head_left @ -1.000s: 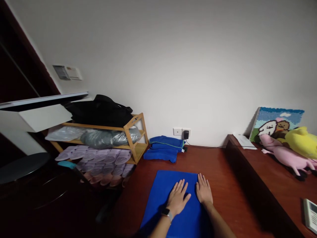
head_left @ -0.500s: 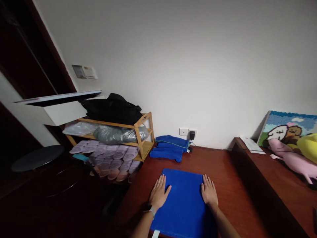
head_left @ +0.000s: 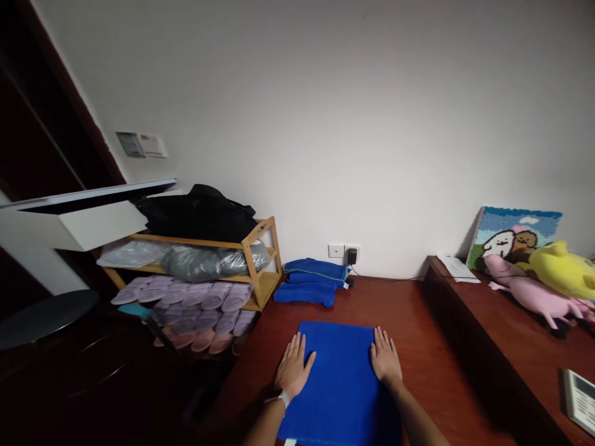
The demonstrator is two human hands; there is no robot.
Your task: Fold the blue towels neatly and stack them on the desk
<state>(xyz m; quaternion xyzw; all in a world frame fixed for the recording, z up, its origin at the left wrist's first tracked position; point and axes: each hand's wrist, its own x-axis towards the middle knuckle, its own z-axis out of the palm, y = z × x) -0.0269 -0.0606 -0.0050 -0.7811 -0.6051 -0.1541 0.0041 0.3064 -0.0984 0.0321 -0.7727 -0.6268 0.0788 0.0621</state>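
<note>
A blue cloth lies flat on the reddish-brown table, a white tag at its near left corner. My left hand, with a watch on the wrist, rests flat on its left edge, fingers spread. On the right edge lies my right hand, also flat and holding nothing. Beyond them, folded blue cloths are piled near the wall.
At the left stands a wooden rack with a black bag on top and slippers below. A plug sits in the wall. Plush toys and a calculator are on the right ledge.
The view has turned slightly to the right, bringing the calculator into sight. Both hands remain flat on the cloth's edges.
</note>
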